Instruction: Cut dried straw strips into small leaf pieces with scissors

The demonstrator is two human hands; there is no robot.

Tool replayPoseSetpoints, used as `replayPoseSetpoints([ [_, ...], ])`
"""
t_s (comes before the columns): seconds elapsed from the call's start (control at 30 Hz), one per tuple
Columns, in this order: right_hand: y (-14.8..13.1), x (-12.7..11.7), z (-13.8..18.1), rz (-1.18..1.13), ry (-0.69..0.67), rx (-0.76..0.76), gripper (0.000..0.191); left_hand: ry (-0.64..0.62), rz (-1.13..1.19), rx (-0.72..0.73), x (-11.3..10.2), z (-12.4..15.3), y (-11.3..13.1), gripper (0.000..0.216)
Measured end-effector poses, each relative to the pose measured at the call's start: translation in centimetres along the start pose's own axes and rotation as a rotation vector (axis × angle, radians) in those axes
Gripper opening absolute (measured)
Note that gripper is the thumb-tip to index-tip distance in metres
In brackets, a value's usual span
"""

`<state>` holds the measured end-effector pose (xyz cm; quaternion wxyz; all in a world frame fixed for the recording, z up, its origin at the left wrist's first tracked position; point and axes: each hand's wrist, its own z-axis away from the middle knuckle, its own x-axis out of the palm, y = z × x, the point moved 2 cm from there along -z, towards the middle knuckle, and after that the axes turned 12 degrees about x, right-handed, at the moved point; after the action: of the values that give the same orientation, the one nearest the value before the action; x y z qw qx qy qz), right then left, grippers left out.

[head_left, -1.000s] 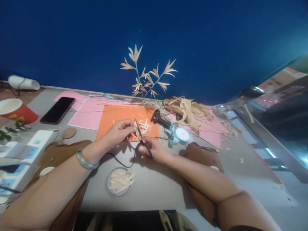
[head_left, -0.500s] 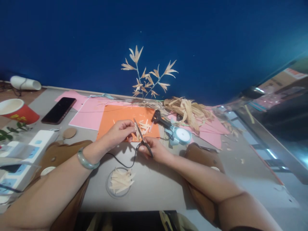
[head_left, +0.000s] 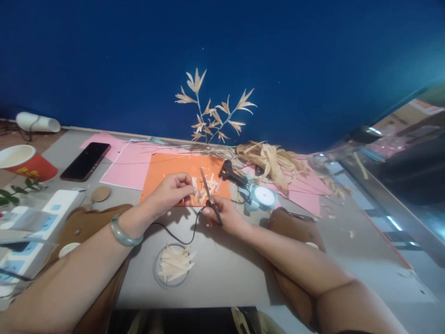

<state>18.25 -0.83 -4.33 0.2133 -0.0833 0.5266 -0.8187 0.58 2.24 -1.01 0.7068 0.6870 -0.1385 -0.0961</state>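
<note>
My left hand [head_left: 170,191] pinches a pale dried leaf strip [head_left: 194,184] over the orange paper sheet [head_left: 174,169]. My right hand [head_left: 224,215] grips the black handles of small scissors [head_left: 208,195], whose blades point up and away beside the strip. A green bangle [head_left: 123,234] sits on my left wrist. Cut pale strips lie scattered on the orange sheet just beyond my fingers. A thin black cord [head_left: 181,234] runs across the grey table [head_left: 225,273] below both hands.
A clear round dish [head_left: 173,265] holds several cut strips near me. A black glue gun [head_left: 232,172], ribbon spool [head_left: 263,196] and pile of dried husks [head_left: 271,160] lie right. Phone [head_left: 85,161], red paper cup [head_left: 24,162], pink sheets [head_left: 130,164] and a leafy twig craft [head_left: 212,113] stand behind.
The scissors have shifted slightly right and farther from me, away from the strip, and my left fingers have curled tighter on the strip. The arms stay in place.
</note>
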Motion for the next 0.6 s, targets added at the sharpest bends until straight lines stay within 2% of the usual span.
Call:
replayPoseSetpoints([
  [0.17,-0.5,-0.3,0.2,-0.09,0.091,-0.058,0.043,0.02,-0.077,0.038,-0.1,0.0,0.4,0.015],
  [0.3,-0.3,-0.8,0.0,-0.209,0.221,-0.125,0.043,-0.076,-0.201,0.044,0.2,0.0,0.4,0.011],
  [0.43,0.0,-0.9,-0.3,-0.256,0.211,-0.145,0.044,-0.177,-0.286,0.052,0.5,-0.2,-0.2,0.009],
  [0.6,-0.1,-0.8,0.0,-0.222,0.196,-0.126,0.041,-0.181,-0.309,0.067,0.7,-0.2,-0.7,0.011],
])
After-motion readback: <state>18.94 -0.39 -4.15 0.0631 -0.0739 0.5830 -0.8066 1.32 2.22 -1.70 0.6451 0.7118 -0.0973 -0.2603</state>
